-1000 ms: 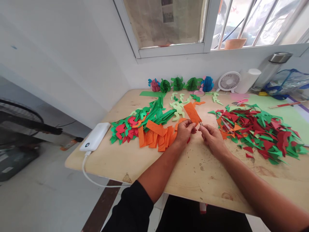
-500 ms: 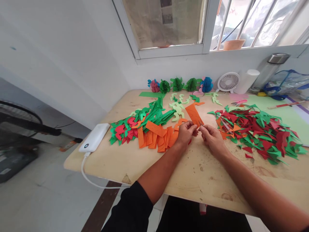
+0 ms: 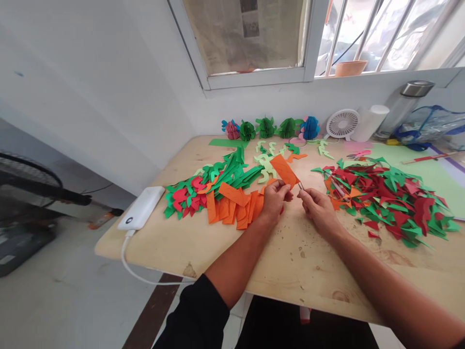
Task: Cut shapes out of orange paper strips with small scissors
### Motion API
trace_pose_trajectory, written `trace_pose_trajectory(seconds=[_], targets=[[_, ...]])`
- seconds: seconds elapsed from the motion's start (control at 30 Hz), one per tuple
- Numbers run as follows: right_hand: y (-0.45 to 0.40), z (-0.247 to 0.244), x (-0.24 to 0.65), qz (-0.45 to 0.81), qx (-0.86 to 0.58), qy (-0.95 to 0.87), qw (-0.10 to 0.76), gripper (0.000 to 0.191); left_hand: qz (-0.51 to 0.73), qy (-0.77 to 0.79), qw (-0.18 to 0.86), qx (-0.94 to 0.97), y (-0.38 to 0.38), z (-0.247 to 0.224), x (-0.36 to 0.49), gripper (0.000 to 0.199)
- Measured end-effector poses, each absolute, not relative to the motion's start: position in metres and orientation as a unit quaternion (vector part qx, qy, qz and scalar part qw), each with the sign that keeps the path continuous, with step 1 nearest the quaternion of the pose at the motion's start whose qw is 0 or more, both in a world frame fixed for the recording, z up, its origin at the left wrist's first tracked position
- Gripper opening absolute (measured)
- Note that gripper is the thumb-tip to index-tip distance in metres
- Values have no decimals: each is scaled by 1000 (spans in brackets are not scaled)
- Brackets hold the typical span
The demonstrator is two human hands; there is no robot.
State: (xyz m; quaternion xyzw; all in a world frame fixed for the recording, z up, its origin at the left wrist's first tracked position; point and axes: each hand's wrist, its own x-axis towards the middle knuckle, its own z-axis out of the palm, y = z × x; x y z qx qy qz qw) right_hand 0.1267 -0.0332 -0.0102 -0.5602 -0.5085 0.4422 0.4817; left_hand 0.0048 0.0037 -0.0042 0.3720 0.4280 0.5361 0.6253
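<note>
My left hand (image 3: 275, 199) pinches the lower end of an orange paper piece (image 3: 283, 169), which has lines drawn on it. The fingers of my right hand (image 3: 320, 209) are closed around small scissors (image 3: 301, 186). Their thin metal blades point up and left at the paper's lower right edge; the handles are hidden in the hand. Beside my left wrist lies a pile of orange paper strips (image 3: 232, 208). Green strips (image 3: 232, 169) and red cut shapes (image 3: 181, 195) lie further left. Pale green cut-outs (image 3: 267, 162) rest behind the held paper.
A heap of red and green scraps (image 3: 392, 198) spreads at the right. Honeycomb paper figures (image 3: 267, 127), a small white fan (image 3: 342, 124) and a bottle (image 3: 403, 106) line the wall. A white power bank (image 3: 141, 208) with a cable sits at the table's left edge.
The orange paper has shifted left and turned in my left hand. My hands are slightly further apart, and the scissor blades show more clearly between them.
</note>
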Motion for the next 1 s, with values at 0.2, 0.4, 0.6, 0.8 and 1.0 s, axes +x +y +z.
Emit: trace_pose_trajectory(seconds=[0.2, 0.4, 0.6, 0.8, 1.0], targets=[[-35, -9, 126, 435, -563, -512, 481, 41, 542, 416, 633, 365, 3, -2, 4, 20], [-34, -10, 127, 439, -560, -511, 482, 40, 552, 410, 631, 360, 3, -1, 4, 18], [-34, -10, 127, 437, -560, -515, 480, 40, 552, 408, 633, 358, 3, -1, 4, 17], [-36, -5, 125, 439, -562, -509, 482, 41, 554, 407, 632, 357, 3, -2, 4, 17], [-37, -3, 124, 439, -560, -516, 477, 41, 550, 404, 633, 366, 2, -1, 4, 18]])
